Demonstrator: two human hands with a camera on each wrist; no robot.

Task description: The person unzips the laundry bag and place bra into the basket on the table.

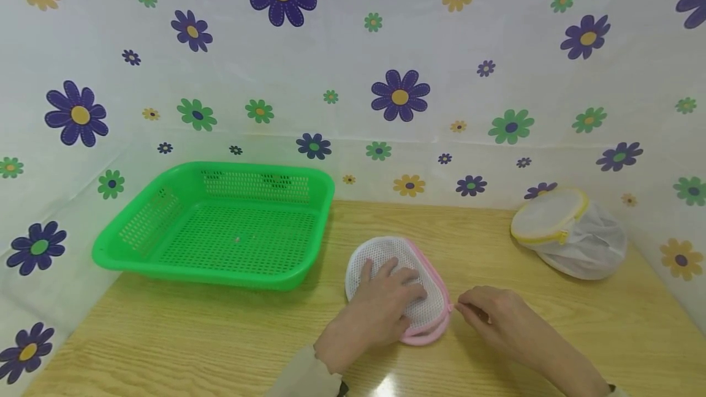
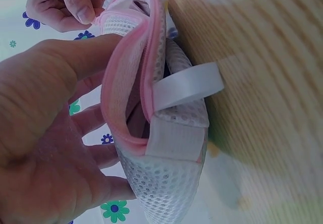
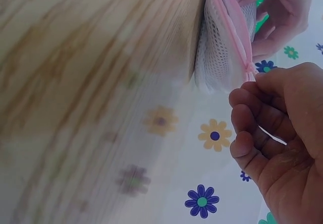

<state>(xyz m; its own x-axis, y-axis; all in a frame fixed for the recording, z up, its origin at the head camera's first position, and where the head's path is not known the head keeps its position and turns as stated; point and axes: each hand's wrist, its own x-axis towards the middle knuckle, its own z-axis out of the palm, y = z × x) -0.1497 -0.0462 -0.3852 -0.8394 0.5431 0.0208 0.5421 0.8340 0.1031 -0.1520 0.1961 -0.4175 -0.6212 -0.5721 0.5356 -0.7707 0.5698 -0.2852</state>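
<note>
While the left hand [image 1: 383, 302] grips the mesh bag [image 1: 432, 306] with its fingers spread over the top and its thumb [image 2: 96, 55] at the trimmed edge, the right hand [image 1: 499, 320] pinches what looks like the zip pull [image 3: 250, 70] just off the bag's right side. The step in hand seems to be working the pink zip [image 1: 430, 268] along its track; whether the zip is being drawn closed or undone cannot be told. The next move probably calls for a steady hold by the left hand and a smooth pull by the right that follows the curve, since soft mesh could bunch or catch.

The bag lies on the table [image 1: 193, 336], to the right of and nearer than the green basket [image 1: 220, 276], and well to the left of a white bag with a yellow zip [image 1: 598, 250] at the far right. It is white, rounded and puffed out rather than flat. At the near end its pink edges part, and the left wrist view shows a gaping mouth beside a white loop [image 2: 194, 85] that sticks out. Its contents, if any, cannot be made out.
</note>
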